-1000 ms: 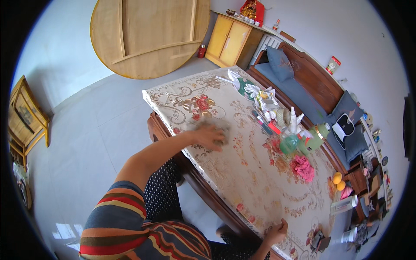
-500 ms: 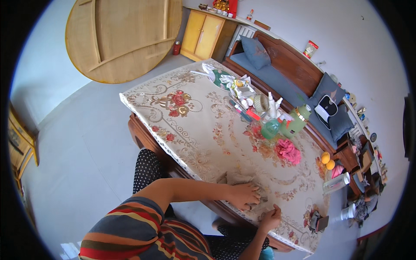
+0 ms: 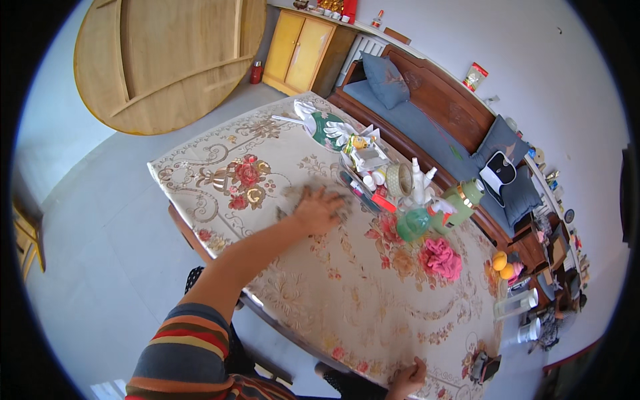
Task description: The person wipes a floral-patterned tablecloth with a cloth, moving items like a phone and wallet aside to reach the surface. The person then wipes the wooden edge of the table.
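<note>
My left hand (image 3: 319, 210) lies flat on a grey cloth (image 3: 291, 194), pressing it onto the flowered tablecloth (image 3: 360, 313) near the middle of the table. The arm reaches in from the lower left in a striped sleeve. My right hand (image 3: 407, 379) holds the near edge of the table at the bottom, fingers curled over the rim.
Along the table's far side stand a green fan (image 3: 321, 128), a tray of small items (image 3: 365, 160), a tape roll (image 3: 399, 179), a green vase (image 3: 413, 223), a green bottle (image 3: 463, 197) and a pink flower (image 3: 440, 259). Behind are a wooden bench (image 3: 413, 123) and a round tabletop (image 3: 167, 60).
My left hand has swept with the cloth from near the table's front edge back out to the middle. My right hand has stayed on the near edge.
</note>
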Demonstrator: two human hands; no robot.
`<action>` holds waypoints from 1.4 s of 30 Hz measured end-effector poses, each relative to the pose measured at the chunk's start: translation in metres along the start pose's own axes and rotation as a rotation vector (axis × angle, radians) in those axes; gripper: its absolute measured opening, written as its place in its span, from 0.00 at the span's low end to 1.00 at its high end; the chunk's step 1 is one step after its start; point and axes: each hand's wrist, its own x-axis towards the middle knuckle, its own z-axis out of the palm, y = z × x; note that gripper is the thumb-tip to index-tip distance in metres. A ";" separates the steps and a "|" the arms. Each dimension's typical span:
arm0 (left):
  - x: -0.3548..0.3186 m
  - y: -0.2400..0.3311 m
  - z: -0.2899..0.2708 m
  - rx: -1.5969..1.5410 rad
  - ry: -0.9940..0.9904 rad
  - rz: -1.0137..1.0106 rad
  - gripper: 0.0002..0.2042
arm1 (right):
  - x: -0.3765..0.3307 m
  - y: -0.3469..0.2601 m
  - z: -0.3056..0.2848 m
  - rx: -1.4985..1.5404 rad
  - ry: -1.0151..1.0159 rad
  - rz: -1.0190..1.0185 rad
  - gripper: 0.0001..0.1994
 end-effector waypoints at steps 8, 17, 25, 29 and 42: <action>0.084 -0.114 0.002 -0.022 0.028 -0.224 0.27 | -0.013 0.027 0.008 0.329 -0.076 0.403 0.14; 0.086 -0.240 -0.037 0.098 0.051 -0.599 0.29 | -0.004 0.002 0.003 0.178 -0.137 0.344 0.13; -0.037 -0.314 -0.095 0.132 0.172 -0.824 0.28 | -0.007 0.043 0.007 0.071 -0.129 0.305 0.12; -0.093 -0.306 -0.104 0.175 0.216 -0.893 0.28 | -0.003 0.047 0.013 0.033 -0.134 0.158 0.12; -0.177 -0.140 -0.102 0.240 0.047 -0.717 0.33 | -0.002 0.017 0.009 -0.068 0.005 -0.057 0.10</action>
